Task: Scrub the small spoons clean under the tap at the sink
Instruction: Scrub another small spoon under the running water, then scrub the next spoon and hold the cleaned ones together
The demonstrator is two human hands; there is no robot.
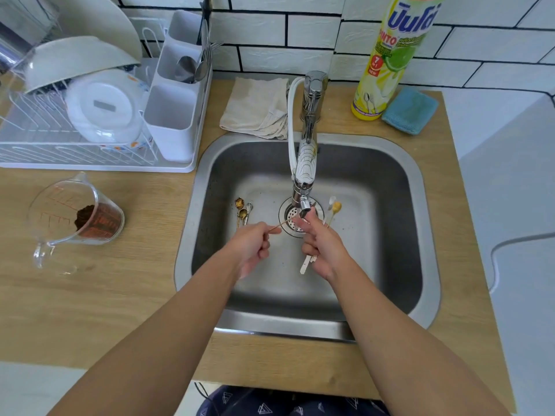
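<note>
Over the steel sink [399,187], my left hand [252,247] pinches the thin gold handle of a small spoon [282,225]. The spoon's bowl end reaches under the tap nozzle [304,204], where the fingers of my right hand [321,247] close around it. A white stick-like handle [306,264] pokes out below my right hand. Three dirty small spoons [243,210] lie on the sink floor left of the drain [289,225]. Two more small spoons [334,210], one white and one gold, lie right of the drain.
A white dish rack [90,151] with bowls, plates and a cutlery caddy stands at the back left. A glass measuring jug [75,220] with brown powder lies on the counter. A folded cloth [258,106], a yellow dish-soap bottle [387,64] and a blue sponge [410,111] sit behind the sink.
</note>
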